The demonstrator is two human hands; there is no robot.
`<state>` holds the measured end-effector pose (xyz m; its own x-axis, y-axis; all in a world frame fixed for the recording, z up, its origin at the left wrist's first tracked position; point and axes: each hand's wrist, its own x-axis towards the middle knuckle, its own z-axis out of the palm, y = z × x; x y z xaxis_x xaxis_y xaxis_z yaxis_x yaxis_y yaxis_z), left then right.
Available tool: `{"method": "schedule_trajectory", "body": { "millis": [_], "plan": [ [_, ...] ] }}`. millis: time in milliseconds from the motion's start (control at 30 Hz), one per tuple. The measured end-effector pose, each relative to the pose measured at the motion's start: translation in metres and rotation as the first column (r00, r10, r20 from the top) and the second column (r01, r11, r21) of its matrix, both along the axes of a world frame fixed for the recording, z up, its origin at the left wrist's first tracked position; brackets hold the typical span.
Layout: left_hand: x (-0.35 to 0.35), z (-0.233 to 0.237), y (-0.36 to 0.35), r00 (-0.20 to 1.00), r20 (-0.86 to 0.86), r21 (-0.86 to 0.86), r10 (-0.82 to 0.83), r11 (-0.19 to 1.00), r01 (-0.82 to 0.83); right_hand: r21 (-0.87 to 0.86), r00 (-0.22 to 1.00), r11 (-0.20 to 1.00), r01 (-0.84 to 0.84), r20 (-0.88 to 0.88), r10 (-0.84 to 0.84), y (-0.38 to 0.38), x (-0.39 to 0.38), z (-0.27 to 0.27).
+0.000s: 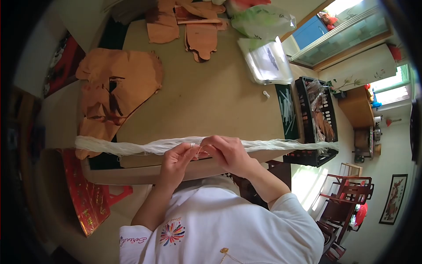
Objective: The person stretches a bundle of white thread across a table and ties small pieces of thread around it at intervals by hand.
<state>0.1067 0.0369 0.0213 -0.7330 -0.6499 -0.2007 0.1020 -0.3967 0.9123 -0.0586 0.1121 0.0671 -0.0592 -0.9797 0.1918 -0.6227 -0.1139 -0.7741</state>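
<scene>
A long hank of white thread (pixel 127 146) stretches from side to side along the table's near edge. Its right end lies over a black crate. In front of its middle, my left hand (pixel 176 162) is closed, thumb against fingers, with white thread at the fingertips. My right hand (pixel 229 153) is closed close beside it, its fingers bent downward in a pinch. A thin strand shows between the two hands. The exact grip of the right fingertips is partly hidden.
Brown face-like cutout sheets (pixel 132 72) lie on the table (pixel 202 101) at left and back. Clear plastic bags (pixel 266 61) and thin white sticks (pixel 287 112) lie at right. The black crate (pixel 327 110) holds wrapped brown pieces. A red printed bag (pixel 88 198) stands at lower left.
</scene>
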Motion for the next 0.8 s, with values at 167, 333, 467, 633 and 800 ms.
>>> {"method": "schedule_trajectory", "body": {
  "millis": [167,333,467,633,800],
  "plan": [
    [-0.001,0.001,-0.002,0.991,-0.005,0.09,-0.137,0.986,0.137,-0.085,0.989,0.993,0.084,0.127,-0.073,-0.002,-0.001,-0.016],
    [-0.003,0.003,-0.001,0.995,-0.023,0.144,-0.099,0.984,0.101,0.009,0.98,0.998,0.065,0.187,-0.065,0.0,-0.003,-0.01],
    [-0.005,-0.005,0.001,0.997,0.028,0.094,0.076,0.993,-0.078,-0.054,0.999,0.998,0.039,0.01,-0.039,0.002,0.004,-0.016],
    [-0.009,0.003,0.005,0.993,0.075,0.079,0.091,0.992,-0.097,-0.078,0.989,0.986,0.146,0.0,-0.146,0.003,0.015,-0.029],
    [-0.006,0.001,0.005,0.989,0.146,0.039,-0.001,0.999,-0.005,-0.043,0.979,0.981,0.19,0.085,-0.186,0.002,0.003,-0.018]
  ]
}}
